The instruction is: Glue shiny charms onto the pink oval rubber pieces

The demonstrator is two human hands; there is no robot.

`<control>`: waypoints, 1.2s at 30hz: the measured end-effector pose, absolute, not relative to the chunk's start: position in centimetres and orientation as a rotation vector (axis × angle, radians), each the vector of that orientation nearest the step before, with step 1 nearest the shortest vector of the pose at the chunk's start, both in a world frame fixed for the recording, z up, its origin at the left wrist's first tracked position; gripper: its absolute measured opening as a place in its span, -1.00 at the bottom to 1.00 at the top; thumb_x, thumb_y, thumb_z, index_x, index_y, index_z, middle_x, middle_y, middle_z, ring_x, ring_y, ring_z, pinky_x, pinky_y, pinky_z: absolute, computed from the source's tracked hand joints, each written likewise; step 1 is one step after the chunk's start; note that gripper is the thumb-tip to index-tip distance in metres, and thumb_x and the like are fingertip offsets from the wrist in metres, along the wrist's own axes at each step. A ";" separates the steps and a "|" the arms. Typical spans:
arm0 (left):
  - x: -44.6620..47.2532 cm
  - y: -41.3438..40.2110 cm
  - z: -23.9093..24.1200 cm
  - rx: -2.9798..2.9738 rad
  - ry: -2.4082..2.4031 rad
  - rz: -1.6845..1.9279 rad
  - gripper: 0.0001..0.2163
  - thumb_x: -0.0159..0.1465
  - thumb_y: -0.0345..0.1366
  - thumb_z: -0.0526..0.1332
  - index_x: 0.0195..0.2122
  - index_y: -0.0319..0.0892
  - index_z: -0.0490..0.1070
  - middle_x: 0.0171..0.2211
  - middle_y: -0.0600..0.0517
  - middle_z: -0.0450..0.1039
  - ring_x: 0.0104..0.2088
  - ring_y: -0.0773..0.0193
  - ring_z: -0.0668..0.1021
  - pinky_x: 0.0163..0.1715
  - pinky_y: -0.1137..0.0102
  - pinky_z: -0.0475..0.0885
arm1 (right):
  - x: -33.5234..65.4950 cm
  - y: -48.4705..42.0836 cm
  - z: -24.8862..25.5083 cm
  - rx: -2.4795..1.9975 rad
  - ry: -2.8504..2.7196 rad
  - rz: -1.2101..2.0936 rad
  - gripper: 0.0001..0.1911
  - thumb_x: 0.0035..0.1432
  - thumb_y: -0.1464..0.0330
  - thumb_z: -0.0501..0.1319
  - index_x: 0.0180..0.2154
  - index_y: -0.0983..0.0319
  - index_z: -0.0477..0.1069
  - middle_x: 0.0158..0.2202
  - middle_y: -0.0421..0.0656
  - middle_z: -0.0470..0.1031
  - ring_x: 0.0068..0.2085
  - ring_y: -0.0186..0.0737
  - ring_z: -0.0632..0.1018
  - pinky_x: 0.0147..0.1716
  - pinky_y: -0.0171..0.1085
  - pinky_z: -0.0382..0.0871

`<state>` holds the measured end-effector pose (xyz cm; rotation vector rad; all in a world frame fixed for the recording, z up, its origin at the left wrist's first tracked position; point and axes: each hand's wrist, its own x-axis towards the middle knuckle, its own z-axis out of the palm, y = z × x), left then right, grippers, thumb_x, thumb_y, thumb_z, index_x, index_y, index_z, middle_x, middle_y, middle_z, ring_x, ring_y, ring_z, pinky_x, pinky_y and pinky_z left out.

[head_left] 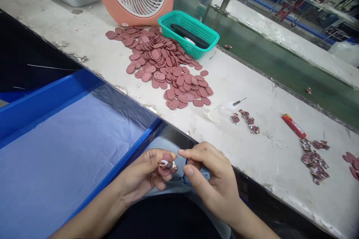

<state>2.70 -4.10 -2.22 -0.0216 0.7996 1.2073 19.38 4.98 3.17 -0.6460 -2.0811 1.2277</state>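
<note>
My left hand (143, 173) pinches a small figurine (168, 164), dark with white and yellow parts, set against a reddish-brown oval disc (167, 157). Just to its right is my right hand (210, 177), its thumb and index finger apart with nothing seen between them. The index fingertip points at the figurine without touching it. Beyond my hands, a heap of matching oval discs (157, 56) lies on the white bench (241, 78), several with small holes. Several more small figurines (314, 162) are grouped on the right side of the bench, and a smaller group (249, 121) lies nearer the middle.
A peach fan (112, 9) and a green basket (190, 26) holding a black object stand behind the heap. A thin pointed tool (238, 102) and a red box (294, 126) lie on the bench. At left is a lined blue bin (70, 138). A green belt (269, 69) runs behind.
</note>
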 end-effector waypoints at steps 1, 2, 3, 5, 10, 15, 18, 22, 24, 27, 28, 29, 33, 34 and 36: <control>2.7 -4.1 -2.2 -0.025 0.799 1.204 -0.72 -0.07 -0.16 0.59 -0.47 -0.24 0.64 -0.60 0.05 0.49 -0.63 0.42 0.49 -0.72 0.64 0.43 | 19.3 5.0 3.2 -0.647 -2.073 1.254 -0.79 0.28 0.43 0.26 -0.06 0.21 0.57 -0.40 -0.20 0.47 -0.40 -0.36 0.48 -0.42 -0.39 0.45; 2.7 -4.0 -2.2 -0.028 0.797 1.199 -0.72 -0.06 -0.18 0.59 -0.45 -0.24 0.64 -0.61 0.06 0.48 -0.63 0.43 0.49 -0.71 0.64 0.44 | 19.2 5.1 3.3 -0.646 -2.063 1.281 -0.80 0.28 0.43 0.27 -0.07 0.20 0.58 -0.41 -0.21 0.47 -0.39 -0.36 0.48 -0.43 -0.40 0.44; 2.7 -4.0 -2.2 -0.033 0.794 1.198 -0.73 -0.06 -0.20 0.59 -0.43 -0.24 0.64 -0.60 0.07 0.48 -0.63 0.44 0.48 -0.70 0.65 0.44 | 19.1 5.1 3.3 -0.644 -2.055 1.308 -0.80 0.28 0.43 0.27 -0.08 0.19 0.59 -0.42 -0.22 0.48 -0.39 -0.36 0.48 -0.44 -0.40 0.43; 2.7 -4.0 -2.2 -0.041 0.782 1.198 -0.74 -0.04 -0.23 0.59 -0.42 -0.26 0.63 -0.59 0.08 0.48 -0.64 0.45 0.47 -0.70 0.66 0.44 | 18.8 5.2 3.5 -0.642 -2.046 1.357 -0.80 0.28 0.42 0.28 -0.08 0.18 0.60 -0.41 -0.22 0.49 -0.39 -0.37 0.48 -0.44 -0.41 0.42; 2.8 -4.0 -2.0 -0.079 0.754 1.203 -0.77 -0.03 -0.27 0.59 -0.46 -0.23 0.59 -0.57 0.06 0.53 -0.62 0.45 0.51 -0.70 0.68 0.43 | 18.3 5.4 3.6 -0.660 -2.078 1.439 -0.82 0.30 0.38 0.29 -0.10 0.16 0.64 -0.42 -0.21 0.52 -0.43 -0.37 0.47 -0.43 -0.38 0.41; 2.9 -4.0 -1.8 -0.142 0.734 1.189 -0.70 -0.08 -0.19 0.61 -0.50 -0.23 0.57 -0.60 0.09 0.52 -0.60 0.44 0.56 -0.67 0.68 0.47 | 18.0 5.4 3.5 -0.692 -2.052 1.476 -0.88 0.27 0.36 0.33 -0.22 0.18 0.67 -0.46 -0.20 0.54 -0.48 -0.39 0.46 -0.48 -0.41 0.37; 2.9 -4.0 -1.9 -0.178 0.723 1.174 -0.67 -0.10 -0.15 0.61 -0.48 -0.26 0.58 -0.63 0.10 0.50 -0.60 0.43 0.56 -0.65 0.66 0.51 | 17.7 5.4 3.4 -0.681 -2.019 1.501 -0.90 0.25 0.39 0.33 -0.27 0.18 0.67 -0.47 -0.20 0.58 -0.49 -0.39 0.47 -0.50 -0.43 0.37; 3.0 -4.1 -2.0 -0.218 0.707 1.168 -0.73 0.00 -0.21 0.57 -0.46 -0.26 0.57 -0.61 0.10 0.52 -0.60 0.44 0.58 -0.63 0.67 0.52 | 17.5 5.5 3.2 -0.677 -2.004 1.509 -0.89 0.23 0.41 0.34 -0.31 0.14 0.67 -0.49 -0.23 0.60 -0.51 -0.39 0.46 -0.51 -0.41 0.38; 3.0 -4.1 -2.0 -0.236 0.707 1.167 -0.76 0.04 -0.24 0.56 -0.47 -0.26 0.56 -0.62 0.11 0.52 -0.61 0.44 0.58 -0.64 0.68 0.52 | 17.4 5.4 3.2 -0.696 -1.997 1.513 -0.90 0.22 0.41 0.35 -0.33 0.14 0.67 -0.50 -0.23 0.59 -0.52 -0.39 0.45 -0.51 -0.40 0.38; 3.0 -4.2 -1.9 -0.265 0.720 1.172 -0.81 0.13 -0.27 0.50 -0.48 -0.25 0.56 -0.64 0.14 0.51 -0.62 0.44 0.59 -0.64 0.70 0.50 | 17.3 5.3 3.1 -0.726 -1.980 1.530 -0.90 0.19 0.41 0.36 -0.35 0.15 0.67 -0.53 -0.22 0.57 -0.54 -0.38 0.44 -0.54 -0.39 0.36; 3.0 -4.2 -1.9 -0.275 0.727 1.173 -0.82 0.16 -0.29 0.48 -0.48 -0.24 0.56 -0.65 0.15 0.51 -0.63 0.44 0.59 -0.64 0.70 0.49 | 17.3 5.2 3.0 -0.733 -1.977 1.535 -0.90 0.19 0.40 0.36 -0.35 0.15 0.67 -0.53 -0.22 0.56 -0.54 -0.37 0.44 -0.55 -0.38 0.36; 3.0 -4.1 -1.9 -0.284 0.734 1.173 -0.82 0.19 -0.30 0.46 -0.49 -0.24 0.55 -0.65 0.15 0.51 -0.63 0.44 0.59 -0.64 0.70 0.49 | 17.3 5.2 3.0 -0.737 -1.976 1.538 -0.90 0.18 0.40 0.36 -0.35 0.15 0.67 -0.53 -0.21 0.56 -0.54 -0.37 0.44 -0.55 -0.38 0.36; 2.9 -4.0 -1.7 -0.310 0.753 1.169 -0.79 0.22 -0.31 0.44 -0.50 -0.24 0.51 -0.67 0.14 0.49 -0.65 0.44 0.58 -0.66 0.68 0.50 | 17.1 5.2 2.9 -0.744 -1.982 1.536 -0.91 0.19 0.39 0.36 -0.36 0.18 0.67 -0.54 -0.21 0.55 -0.54 -0.38 0.44 -0.54 -0.39 0.35; 2.9 -4.0 -1.7 -0.312 0.755 1.167 -0.79 0.23 -0.31 0.43 -0.50 -0.24 0.50 -0.67 0.14 0.48 -0.66 0.44 0.57 -0.66 0.68 0.50 | 17.1 5.2 2.8 -0.741 -1.982 1.536 -0.90 0.19 0.39 0.36 -0.36 0.19 0.67 -0.54 -0.21 0.54 -0.54 -0.39 0.43 -0.54 -0.40 0.34; 2.9 -4.0 -1.6 -0.327 0.761 1.166 -0.79 0.27 -0.31 0.40 -0.49 -0.25 0.50 -0.67 0.13 0.48 -0.66 0.44 0.57 -0.66 0.67 0.49 | 17.1 5.2 2.7 -0.739 -1.986 1.539 -0.90 0.19 0.39 0.36 -0.36 0.21 0.67 -0.53 -0.20 0.54 -0.54 -0.40 0.43 -0.54 -0.41 0.33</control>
